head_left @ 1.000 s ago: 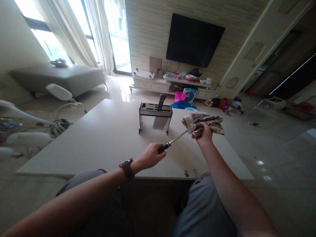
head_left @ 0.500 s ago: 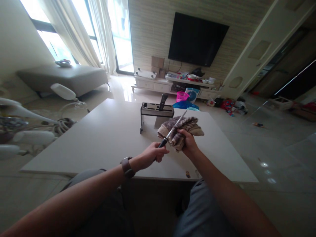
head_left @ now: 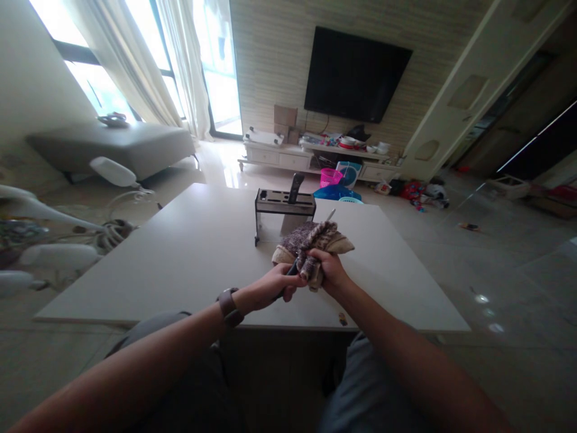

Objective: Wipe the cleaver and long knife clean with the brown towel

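My left hand [head_left: 285, 282] is closed around the black handle of a honing steel [head_left: 331, 214], whose thin metal tip pokes out beyond the cloth. A brown and beige fluffy towel [head_left: 297, 237] is bunched over most of the rod. My right hand [head_left: 332, 272] grips the towel, pressing its folds around the steel close to the handle. Behind the towel stands a knife block [head_left: 283, 198] with a slotted top. One black-handled knife [head_left: 295, 187] sits in it, its blade partly hidden.
Both hands are above a white table [head_left: 180, 258]. A small brown object [head_left: 343, 319] lies at the near edge. White chairs [head_left: 61, 254] stand to the left. Beyond the table are a pink basket [head_left: 330, 177], a low cabinet [head_left: 288, 157] and a wall-mounted television [head_left: 356, 75].
My right hand and the towel have slid down the rod toward my left hand. The towel now covers most of the rod; only its tip shows. My left hand has hardly moved.
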The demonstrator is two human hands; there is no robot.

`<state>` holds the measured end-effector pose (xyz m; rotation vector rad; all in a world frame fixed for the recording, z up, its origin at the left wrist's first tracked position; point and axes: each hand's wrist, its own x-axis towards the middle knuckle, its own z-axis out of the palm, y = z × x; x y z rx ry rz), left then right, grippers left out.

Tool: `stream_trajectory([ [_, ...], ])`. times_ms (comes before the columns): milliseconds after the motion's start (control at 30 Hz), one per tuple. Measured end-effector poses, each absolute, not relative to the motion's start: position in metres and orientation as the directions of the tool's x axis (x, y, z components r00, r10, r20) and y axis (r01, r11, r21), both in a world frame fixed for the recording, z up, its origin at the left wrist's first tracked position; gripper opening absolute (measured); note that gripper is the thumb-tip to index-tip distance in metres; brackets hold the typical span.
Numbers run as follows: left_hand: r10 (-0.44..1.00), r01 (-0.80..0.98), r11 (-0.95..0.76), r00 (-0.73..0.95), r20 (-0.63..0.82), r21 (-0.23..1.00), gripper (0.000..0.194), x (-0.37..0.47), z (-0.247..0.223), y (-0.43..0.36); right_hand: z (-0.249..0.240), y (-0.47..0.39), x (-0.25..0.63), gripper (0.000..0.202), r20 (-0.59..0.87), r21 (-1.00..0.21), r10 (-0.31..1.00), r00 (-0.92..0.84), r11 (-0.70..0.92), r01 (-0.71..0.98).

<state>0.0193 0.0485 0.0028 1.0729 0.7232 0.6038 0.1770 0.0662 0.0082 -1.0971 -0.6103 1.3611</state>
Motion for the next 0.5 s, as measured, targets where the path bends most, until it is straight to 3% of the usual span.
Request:
stream_trajectory([
  [500, 0.672, -0.103, 0.371, 0.715, -0.191, 0.923, 0.036, 0.017, 0.004, 0.052, 0.017, 0.088, 0.212, 0.023, -0.134, -0.863, 0.94, 0.314, 0.045, -0.503],
])
